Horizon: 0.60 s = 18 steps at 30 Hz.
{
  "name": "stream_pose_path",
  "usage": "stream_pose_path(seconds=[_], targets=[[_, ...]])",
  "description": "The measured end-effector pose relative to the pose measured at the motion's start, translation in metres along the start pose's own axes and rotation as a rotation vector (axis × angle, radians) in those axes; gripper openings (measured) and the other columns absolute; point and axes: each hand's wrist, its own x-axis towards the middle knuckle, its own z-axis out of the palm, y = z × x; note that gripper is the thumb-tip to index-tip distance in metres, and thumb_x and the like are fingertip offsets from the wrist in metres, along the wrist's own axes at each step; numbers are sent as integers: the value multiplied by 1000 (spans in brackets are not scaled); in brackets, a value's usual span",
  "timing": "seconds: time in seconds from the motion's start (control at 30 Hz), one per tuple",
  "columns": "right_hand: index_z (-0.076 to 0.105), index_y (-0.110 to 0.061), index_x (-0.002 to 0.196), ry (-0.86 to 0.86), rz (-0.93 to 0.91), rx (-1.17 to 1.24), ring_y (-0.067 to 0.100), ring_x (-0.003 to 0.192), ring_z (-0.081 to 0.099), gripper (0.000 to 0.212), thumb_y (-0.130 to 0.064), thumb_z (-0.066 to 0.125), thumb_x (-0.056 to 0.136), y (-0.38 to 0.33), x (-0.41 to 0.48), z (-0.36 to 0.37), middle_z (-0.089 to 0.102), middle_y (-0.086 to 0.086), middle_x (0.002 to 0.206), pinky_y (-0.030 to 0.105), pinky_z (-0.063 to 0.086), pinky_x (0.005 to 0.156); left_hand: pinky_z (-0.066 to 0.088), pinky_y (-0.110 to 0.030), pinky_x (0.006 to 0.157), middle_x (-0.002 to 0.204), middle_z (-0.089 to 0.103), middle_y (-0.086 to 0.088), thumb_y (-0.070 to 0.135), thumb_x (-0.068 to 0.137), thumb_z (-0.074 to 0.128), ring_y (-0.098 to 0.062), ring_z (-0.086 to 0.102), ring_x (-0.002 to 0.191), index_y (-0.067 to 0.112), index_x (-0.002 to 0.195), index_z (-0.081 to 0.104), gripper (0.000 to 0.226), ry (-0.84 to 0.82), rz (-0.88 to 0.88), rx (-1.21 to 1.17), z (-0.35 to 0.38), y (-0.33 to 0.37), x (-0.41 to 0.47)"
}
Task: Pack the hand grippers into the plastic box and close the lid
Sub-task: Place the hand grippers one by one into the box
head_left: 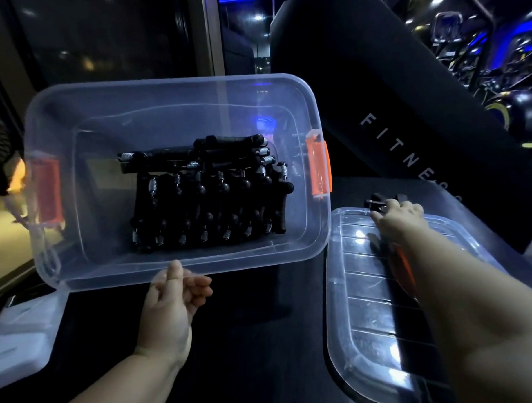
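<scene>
A clear plastic box [182,261] with orange latches [319,169] is tipped toward me on a dark surface. Several black hand grippers [210,197] with metal springs lie packed in rows inside it. My left hand [171,298] holds the box's near rim, thumb up against the wall. The clear lid [371,315] lies flat to the right of the box. My right hand [399,217] reaches over the lid's far edge and closes on a loose black hand gripper [379,199] lying just beyond the lid.
A black padded panel with "FITNESS" lettering [408,154] rises behind the lid. A white object [19,339] lies at the lower left. Gym machines [479,49] stand in the far right background, and a glass wall [102,41] runs behind the box.
</scene>
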Motion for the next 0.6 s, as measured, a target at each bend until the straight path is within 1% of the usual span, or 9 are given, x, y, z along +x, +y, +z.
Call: stream_pose_path(seconds=[0.1, 0.17, 0.23, 0.33, 0.43, 0.53, 0.57, 0.6], targets=[[30, -17, 145, 25, -4, -11, 35, 131, 28, 66, -55, 41, 93, -3, -17, -2, 41, 21, 141, 43, 30, 105, 46, -30, 67, 59, 66, 3, 34, 100, 37, -7, 61, 54, 14, 76, 51, 34, 5, -8, 12, -1, 0, 1], [37, -13, 140, 46, 2, -18, 35, 128, 31, 68, -59, 42, 90, -3, -29, -1, 46, 22, 136, 42, 31, 103, 45, -30, 66, 60, 66, 2, 34, 100, 38, -8, 60, 55, 15, 75, 51, 34, 9, -16, 20, -1, -1, 1], [45, -10, 131, 68, 15, 7, 34, 128, 32, 66, -61, 44, 89, -1, -40, 0, 51, 22, 130, 42, 33, 102, 44, -30, 66, 59, 66, 3, 34, 100, 38, -11, 60, 58, 16, 75, 51, 34, 9, -21, 22, 0, 0, 1], [49, -11, 125, 78, 3, 41, 34, 128, 32, 60, -59, 44, 89, 0, -61, -6, 54, 21, 126, 42, 33, 99, 44, -29, 66, 61, 66, 1, 33, 101, 38, -16, 57, 63, 16, 75, 50, 33, 7, -26, 25, 1, 4, 0], [51, -12, 126, 32, -20, 27, 33, 126, 34, 61, -60, 38, 90, 0, -79, -16, 58, 18, 122, 40, 31, 98, 43, -28, 65, 69, 64, -4, 33, 101, 38, -17, 57, 64, 16, 78, 50, 32, 3, -27, 33, 0, 6, -2], [53, -16, 125, -17, -70, -95, 32, 115, 46, 67, -64, 23, 90, -1, -98, -27, 61, 13, 118, 38, 28, 92, 43, -29, 65, 73, 63, -6, 35, 101, 38, -17, 57, 66, 16, 80, 50, 31, -14, -38, 46, -3, 5, -2], [54, -17, 124, -9, -99, -127, 32, 112, 48, 66, -62, 20, 90, -1, -104, -30, 60, 11, 118, 37, 29, 89, 43, -29, 66, 74, 63, -6, 36, 101, 38, -17, 58, 66, 16, 81, 50, 31, -19, -43, 51, -3, 4, -1], [55, -16, 123, -8, -99, -139, 32, 111, 49, 64, -60, 21, 92, -2, -111, -35, 60, 11, 119, 37, 30, 88, 44, -29, 66, 74, 63, -6, 36, 101, 38, -17, 58, 67, 16, 81, 50, 31, -20, -48, 54, -4, 4, -1]])
